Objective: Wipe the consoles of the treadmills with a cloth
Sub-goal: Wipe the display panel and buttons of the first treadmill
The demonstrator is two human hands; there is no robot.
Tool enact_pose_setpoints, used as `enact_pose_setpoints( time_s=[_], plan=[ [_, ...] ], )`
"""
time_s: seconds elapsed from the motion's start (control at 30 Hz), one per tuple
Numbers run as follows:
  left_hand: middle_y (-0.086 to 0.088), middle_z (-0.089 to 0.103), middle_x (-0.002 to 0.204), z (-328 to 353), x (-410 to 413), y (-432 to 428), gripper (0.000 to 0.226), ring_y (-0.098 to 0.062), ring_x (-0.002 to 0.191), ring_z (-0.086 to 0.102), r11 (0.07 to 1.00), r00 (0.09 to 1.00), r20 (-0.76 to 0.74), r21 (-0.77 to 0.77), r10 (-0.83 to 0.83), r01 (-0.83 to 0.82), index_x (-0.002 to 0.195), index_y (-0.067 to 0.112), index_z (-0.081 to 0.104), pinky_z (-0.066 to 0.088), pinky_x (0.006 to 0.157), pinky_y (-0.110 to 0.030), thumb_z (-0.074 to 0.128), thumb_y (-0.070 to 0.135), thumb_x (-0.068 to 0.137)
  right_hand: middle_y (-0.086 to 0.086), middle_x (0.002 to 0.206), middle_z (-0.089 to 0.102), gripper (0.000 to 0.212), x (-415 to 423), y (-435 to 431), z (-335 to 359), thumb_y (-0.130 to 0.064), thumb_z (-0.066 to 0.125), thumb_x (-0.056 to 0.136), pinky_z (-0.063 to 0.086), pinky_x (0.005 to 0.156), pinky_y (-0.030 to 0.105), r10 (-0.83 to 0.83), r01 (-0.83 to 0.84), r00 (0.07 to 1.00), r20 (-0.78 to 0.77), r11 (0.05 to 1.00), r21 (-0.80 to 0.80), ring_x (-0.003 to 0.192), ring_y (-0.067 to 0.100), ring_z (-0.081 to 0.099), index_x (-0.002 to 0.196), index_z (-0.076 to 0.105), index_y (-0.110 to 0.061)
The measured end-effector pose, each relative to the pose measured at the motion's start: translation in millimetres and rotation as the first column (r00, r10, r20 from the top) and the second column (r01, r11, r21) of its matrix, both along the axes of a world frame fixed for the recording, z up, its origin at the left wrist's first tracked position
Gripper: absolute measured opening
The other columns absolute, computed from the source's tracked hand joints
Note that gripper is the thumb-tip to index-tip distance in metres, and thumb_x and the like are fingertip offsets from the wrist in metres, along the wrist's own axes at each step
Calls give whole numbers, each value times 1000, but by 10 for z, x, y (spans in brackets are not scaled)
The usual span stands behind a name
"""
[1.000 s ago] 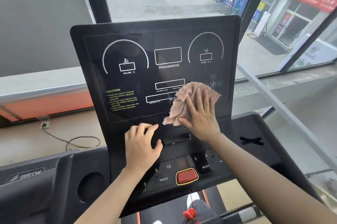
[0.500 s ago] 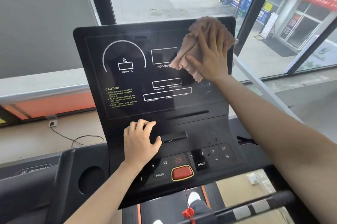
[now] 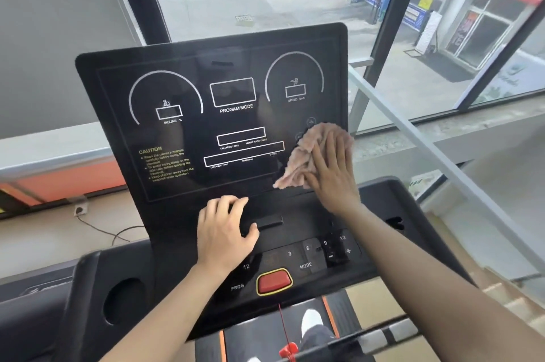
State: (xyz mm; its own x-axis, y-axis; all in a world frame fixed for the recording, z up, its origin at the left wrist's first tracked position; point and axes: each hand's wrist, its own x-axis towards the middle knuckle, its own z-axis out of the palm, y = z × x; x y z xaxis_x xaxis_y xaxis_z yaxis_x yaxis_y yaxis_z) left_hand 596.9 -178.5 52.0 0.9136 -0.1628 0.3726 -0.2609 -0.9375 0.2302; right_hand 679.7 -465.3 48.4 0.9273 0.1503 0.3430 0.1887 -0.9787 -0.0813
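While I wipe: console [image 3: 177, 66] lower-right corner.
R hand [image 3: 331, 173]: flat, pressing cloth [image 3: 306, 155]; came down from top-right, so right side nearly done.
L hand [image 3: 224, 232]: open, braced below screen.

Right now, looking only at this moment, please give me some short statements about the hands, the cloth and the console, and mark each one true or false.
1. The right hand presses the pink cloth flat against the console. True.
2. The cloth lies at the upper left corner of the display. False: it is at the lower right, below the SPEED dial.
3. The left hand rests on the console without a cloth. True.
4. The left hand covers the red button. False: the button is uncovered, below that hand.
5. The cloth hides the CAUTION text. False: the text is fully readable, at the left.
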Motion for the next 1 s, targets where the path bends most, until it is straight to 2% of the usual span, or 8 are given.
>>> enact_pose_setpoints(
  time_s=[0.17, 0.37, 0.47, 0.57, 0.63, 0.8, 0.9, 1.0],
  plan=[
    [3, 64, 123, -21, 5, -323, 59, -24, 115, 57, 996, 994, -55, 4, -93, 93, 133, 19, 66, 50, 93, -41, 65, 43, 80, 20, 168, -4, 71, -241, -119, -171, -54, 13, 106, 7, 126, 57, 42, -41, 998, -52, 999, 14, 156, 38, -12, 162, 6, -12],
    [2, 65, 124, -123, 13, -482, 59, -24, 112, 60, 992, 981, -154, 18, -119, 123, 133, 18, 66, 52, 90, -40, 73, 39, 78, 13, 170, -8, 76, -573, -243, -408, -49, 29, 100, 13, 127, 52, 25, -3, 985, -171, 991, 132, 156, 33, -12, 162, -3, -17],
    [3, 66, 122, -141, -27, -530, 52, -23, 111, 60, 987, 980, -115, -22, -161, 159, 128, 18, 69, 51, 90, -39, 69, 38, 80, 9, 171, -7, 86, -662, -232, -415, -43, 52, 97, 15, 126, 53, 38, 14, 977, -210, 971, 240, 157, 28, -13, 162, 0, -21],
    [0, 66, 126, -48, 8, -728, 45, -23, 119, 57, 948, 949, -4, -40, -316, 316, 125, 16, 69, 52, 95, -41, 67, 33, 84, 4, 171, 4, 95, -697, -280, -292, -32, 76, 84, 16, 127, 44, 98, -10, 974, -204, 918, 397, 158, 24, -7, 161, 20, -25],
    [-5, 63, 136, 22, 113, -930, 44, -26, 129, 54, 873, 872, 47, 28, -488, 487, 127, 15, 68, 48, 105, -42, 65, 29, 86, -1, 169, 18, 85, -733, -354, -175, -19, 76, 85, 22, 124, 32, 129, 16, 968, -218, 828, 561, 157, 15, 8, 157, 34, -29],
    [-16, 50, 155, -20, 512, -1380, 51, -35, 146, 44, 548, 608, -19, 412, -794, 728, 139, 6, 59, 34, 122, -47, 56, 25, 92, -8, 131, 68, 49, -796, -537, 123, 0, 62, 95, 51, 106, 29, 93, 188, 967, -236, 366, 912, 127, 5, 60, 138, 60, -23],
    [-18, 31, 166, -102, 693, -1578, 54, -36, 156, 26, 420, 561, -127, 535, -818, 733, 153, 11, 41, 22, 127, -52, 43, 31, 103, -13, 118, 69, 57, -854, -659, 99, 13, 50, 87, 55, 100, 29, -94, 317, 948, -305, 390, 865, 113, 5, 67, 130, 62, -23],
    [-14, 11, 172, -74, 907, -1697, 57, -37, 160, 6, 378, 618, -199, 639, -760, 670, 162, 21, 21, 0, 129, -56, 31, 38, 109, -5, 123, 66, 54, -958, -678, -45, 11, 51, 87, 55, 100, 35, -177, 434, 901, -396, 403, 806, 110, 17, 68, 134, 60, -14]
  ],
)
